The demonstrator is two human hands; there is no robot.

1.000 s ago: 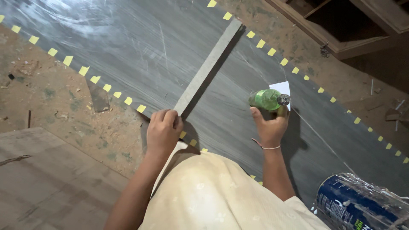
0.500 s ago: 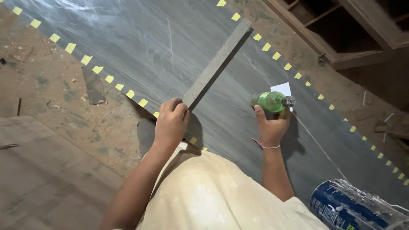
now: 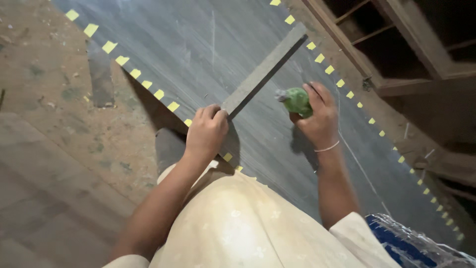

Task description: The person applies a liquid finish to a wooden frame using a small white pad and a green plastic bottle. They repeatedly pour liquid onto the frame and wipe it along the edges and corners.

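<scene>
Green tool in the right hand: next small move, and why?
Probably lower the green tool until its tip meets the dark sheet beside the grey straightedge. The left hand pins the straightedge's near end flat on the sheet, while the right hand holds the tool just right of that edge, so the guide looks set.

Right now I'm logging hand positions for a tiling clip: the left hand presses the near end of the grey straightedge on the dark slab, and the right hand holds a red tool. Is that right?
Not quite. In the head view the tool in the right hand is green, not red. The rest stands: the left hand presses the near end of the grey straightedge on the dark slab.
</scene>
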